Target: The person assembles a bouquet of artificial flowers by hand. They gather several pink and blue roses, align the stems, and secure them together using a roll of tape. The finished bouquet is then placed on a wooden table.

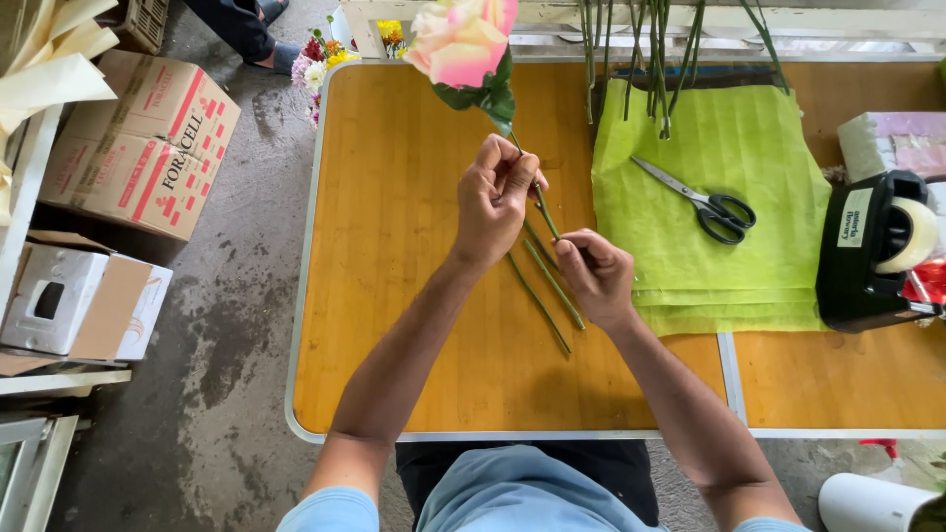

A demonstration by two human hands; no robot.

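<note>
— Where's the rose?

— My left hand (493,197) grips the pink rose (460,39) stem at twelve o'clock; my right hand (594,271) pinches its lower end.

— Progress?

— Two cut stems (547,286) lie on the table (394,296); more stems (641,59) wait untouched.

My left hand (496,193) pinches the rose (461,41) stem at frame centre, bloom at the top, while my right hand (594,273) grips the stem's lower end beside the green cloth (729,236) with scissors (698,200).
</note>
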